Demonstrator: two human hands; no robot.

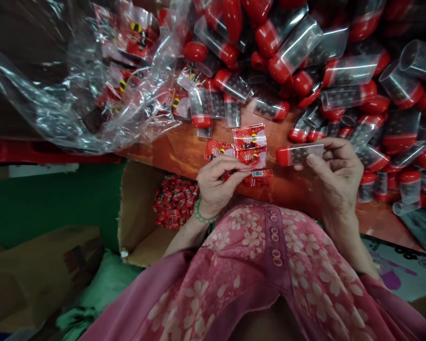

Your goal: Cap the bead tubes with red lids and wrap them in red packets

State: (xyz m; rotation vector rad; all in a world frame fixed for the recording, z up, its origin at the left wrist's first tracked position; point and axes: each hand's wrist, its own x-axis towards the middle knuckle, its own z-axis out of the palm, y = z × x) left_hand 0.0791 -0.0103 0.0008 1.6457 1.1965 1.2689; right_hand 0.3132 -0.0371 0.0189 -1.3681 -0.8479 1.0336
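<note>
My right hand [337, 175] is closed on a clear plastic tube [300, 155], gripping its clear end between thumb and fingers. The tube's red end points left, and small dark beads show inside it. To its left, my left hand [218, 177] has thumb and fingertips pinched at the lower edge of a red printed card [252, 157]. More printed cards lie right around that hand: a red one with a yellow-and-black figure [249, 137] above, one with a barcode [258, 178] below.
Many similar red-and-clear tubes [353, 97] are heaped at the back and right of the orange table [287, 182]. A clear plastic bag [145, 109] holds printed cards at the back left. Below the table edge, a cardboard box [138, 208] contains many small red packets [175, 201].
</note>
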